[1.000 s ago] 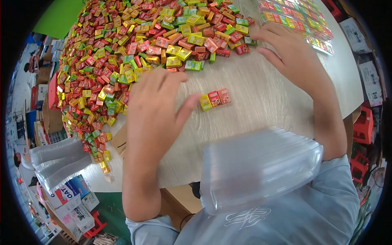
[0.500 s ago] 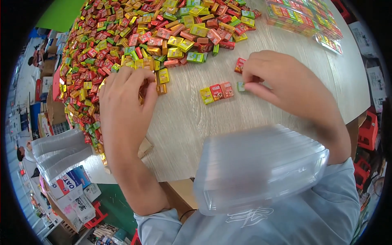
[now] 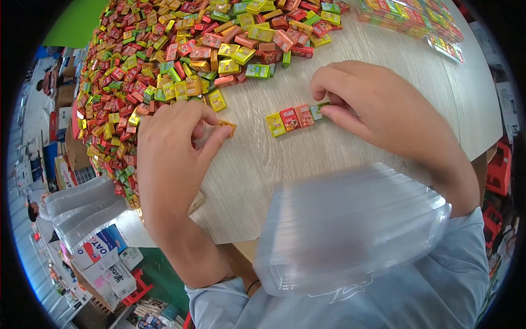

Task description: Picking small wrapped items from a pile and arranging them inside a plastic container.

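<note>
A row of small candy-sized boxes lies on the table: a yellow box (image 3: 276, 125), a red box (image 3: 290, 119), a pink-orange box (image 3: 304, 115) and a green box (image 3: 316, 112) at its right end. My right hand (image 3: 364, 104) has its thumb and fingertips closed on the green box, which touches the pink-orange one. To the left, my left hand (image 3: 178, 137) pinches an orange box (image 3: 227, 128) between thumb and fingers, just off the edge of the big heap (image 3: 181, 49) of similar boxes. A single yellow box (image 3: 217, 100) lies beside that hand.
A stack of clear plastic trays (image 3: 350, 230) stands before my chest, at the table's near edge. Filled clear packs (image 3: 405, 22) lie at the far right. More clear trays (image 3: 82, 208) are at the left edge. Red stools (image 3: 498, 167) stand beyond the table.
My right hand has moved the green box left against the row. My left hand has drawn an orange box rightward from the heap. The red box near my right hand is now hidden.
</note>
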`<act>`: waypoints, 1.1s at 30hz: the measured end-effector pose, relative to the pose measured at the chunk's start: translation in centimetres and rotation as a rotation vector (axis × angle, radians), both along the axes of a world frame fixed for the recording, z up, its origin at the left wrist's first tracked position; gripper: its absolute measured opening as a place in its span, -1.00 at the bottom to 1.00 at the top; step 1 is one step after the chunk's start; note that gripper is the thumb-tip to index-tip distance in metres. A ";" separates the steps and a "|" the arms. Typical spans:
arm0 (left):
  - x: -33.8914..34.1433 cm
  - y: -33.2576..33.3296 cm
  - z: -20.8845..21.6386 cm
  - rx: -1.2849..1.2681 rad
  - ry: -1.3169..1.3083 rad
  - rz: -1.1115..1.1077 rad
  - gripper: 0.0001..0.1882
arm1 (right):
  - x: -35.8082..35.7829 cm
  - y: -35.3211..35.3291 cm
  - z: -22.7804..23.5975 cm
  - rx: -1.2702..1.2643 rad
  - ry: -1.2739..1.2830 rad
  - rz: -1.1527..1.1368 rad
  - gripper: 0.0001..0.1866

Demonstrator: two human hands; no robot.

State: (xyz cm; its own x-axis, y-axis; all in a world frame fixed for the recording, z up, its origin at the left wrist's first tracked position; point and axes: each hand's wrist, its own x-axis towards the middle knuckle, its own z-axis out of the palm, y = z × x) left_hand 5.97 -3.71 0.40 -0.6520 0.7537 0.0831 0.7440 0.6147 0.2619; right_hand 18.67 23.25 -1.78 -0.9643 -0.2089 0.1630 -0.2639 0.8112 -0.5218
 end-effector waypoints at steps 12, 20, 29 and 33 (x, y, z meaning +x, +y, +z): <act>0.7 1.3 -1.0 0.133 -0.134 -0.224 -0.81 | 0.6 -0.1 0.1 0.161 -0.040 -0.155 -0.85; 0.9 2.1 -0.9 0.102 -0.074 -0.309 -0.83 | 0.3 -0.6 -0.2 0.199 -0.027 -0.134 -0.77; -0.4 0.3 -0.6 0.051 0.176 -0.043 -0.83 | -0.8 1.3 -1.0 0.041 0.103 -0.120 -0.88; -0.4 0.3 -0.4 0.076 0.068 -0.075 -0.81 | -0.6 2.1 -0.2 -0.005 -0.014 0.045 -0.88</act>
State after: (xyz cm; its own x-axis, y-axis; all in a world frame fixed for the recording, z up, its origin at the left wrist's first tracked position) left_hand 5.59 -3.38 -0.04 -0.5848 0.7901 0.1838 0.8049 0.5369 0.2528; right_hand 18.08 25.33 -1.96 -0.9562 -0.2509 0.1507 -0.2924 0.7965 -0.5293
